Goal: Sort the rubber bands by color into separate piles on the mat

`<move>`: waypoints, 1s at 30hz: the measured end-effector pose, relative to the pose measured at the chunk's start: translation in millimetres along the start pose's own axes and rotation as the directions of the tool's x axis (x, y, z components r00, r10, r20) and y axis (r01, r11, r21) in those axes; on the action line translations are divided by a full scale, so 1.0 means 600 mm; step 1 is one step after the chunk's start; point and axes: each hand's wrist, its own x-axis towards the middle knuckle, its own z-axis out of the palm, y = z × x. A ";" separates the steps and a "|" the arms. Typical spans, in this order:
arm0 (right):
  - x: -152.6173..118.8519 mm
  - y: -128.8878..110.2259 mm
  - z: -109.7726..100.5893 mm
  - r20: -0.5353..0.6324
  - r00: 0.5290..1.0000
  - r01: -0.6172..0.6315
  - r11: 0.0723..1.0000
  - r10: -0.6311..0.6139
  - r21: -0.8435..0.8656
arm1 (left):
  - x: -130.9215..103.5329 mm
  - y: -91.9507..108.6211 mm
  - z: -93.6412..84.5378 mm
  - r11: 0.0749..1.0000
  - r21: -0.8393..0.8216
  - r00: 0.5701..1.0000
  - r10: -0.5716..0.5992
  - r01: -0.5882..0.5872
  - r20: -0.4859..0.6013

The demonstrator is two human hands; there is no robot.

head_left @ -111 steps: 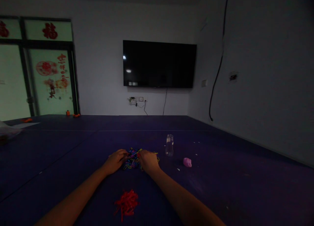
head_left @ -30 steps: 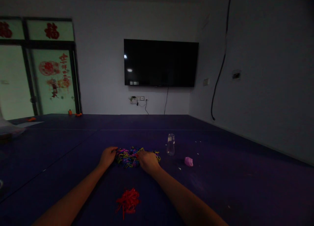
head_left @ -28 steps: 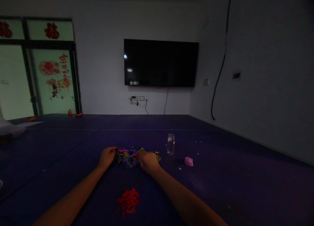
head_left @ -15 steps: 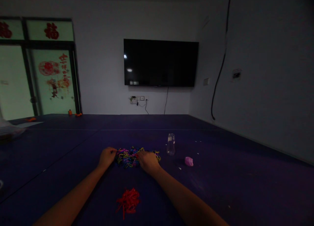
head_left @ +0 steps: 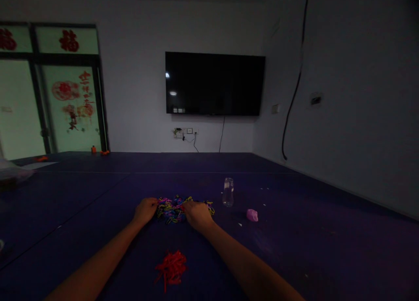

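A loose heap of small multicoloured elastic bands [head_left: 170, 211], yellow, blue, pink and black, lies on the dark blue tabletop [head_left: 131, 257]. At the heap's left edge is my left hand [head_left: 145, 210], its fingers curled closed; whatever is between them is hidden. My right hand [head_left: 197, 214] reaches over the right part of the heap with thumb and fingers pinched together. A bit of red shows right at its fingertips, seemingly a red elastic band [head_left: 182, 208]. Nearer to me, between my forearms, lies a separate pile of red elastic bands [head_left: 172, 268].
Right of the heap stand a clear plastic bottle [head_left: 228, 193] and a crumpled pink lump [head_left: 252, 215], with white scraps nearby. A plastic bag [head_left: 13, 172] lies at far left. Orange objects [head_left: 94, 149] sit by the far edge, below a wall-mounted television [head_left: 214, 83] and door.
My left hand has shifted very slightly right and its fingers have curled in more. My right hand stays nearly still at the heap.
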 end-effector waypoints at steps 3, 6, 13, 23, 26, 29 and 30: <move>0.000 0.000 -0.001 0.003 1.000 0.004 1.000 -0.004 -0.003 | 0.002 0.000 0.000 1.000 -0.023 1.000 0.010 -0.010 -0.023; 0.000 0.000 -0.001 0.007 1.000 0.000 1.000 0.000 -0.011 | 0.001 0.001 -0.002 0.999 -0.043 0.999 0.015 -0.016 -0.033; -0.001 -0.003 -0.005 0.006 1.000 -0.003 1.000 0.003 -0.021 | -0.007 0.004 -0.010 0.998 -0.066 0.998 0.003 -0.007 -0.056; -0.001 -0.007 -0.011 0.016 1.000 -0.013 1.000 0.013 -0.019 | -0.013 0.012 -0.011 0.997 -0.071 0.998 0.018 -0.023 -0.066; -0.002 -0.008 -0.013 0.018 1.000 -0.006 1.000 0.006 -0.020 | -0.011 0.015 -0.012 0.995 -0.090 0.995 0.046 -0.053 -0.085; -0.002 -0.007 -0.013 0.014 1.000 -0.001 1.000 0.001 -0.011 | -0.012 0.018 -0.016 0.987 -0.131 0.990 0.083 -0.097 -0.110; -0.002 -0.007 -0.013 0.011 1.000 -0.002 1.000 0.002 -0.009 | -0.013 0.020 -0.018 0.983 -0.146 0.988 0.096 -0.114 -0.119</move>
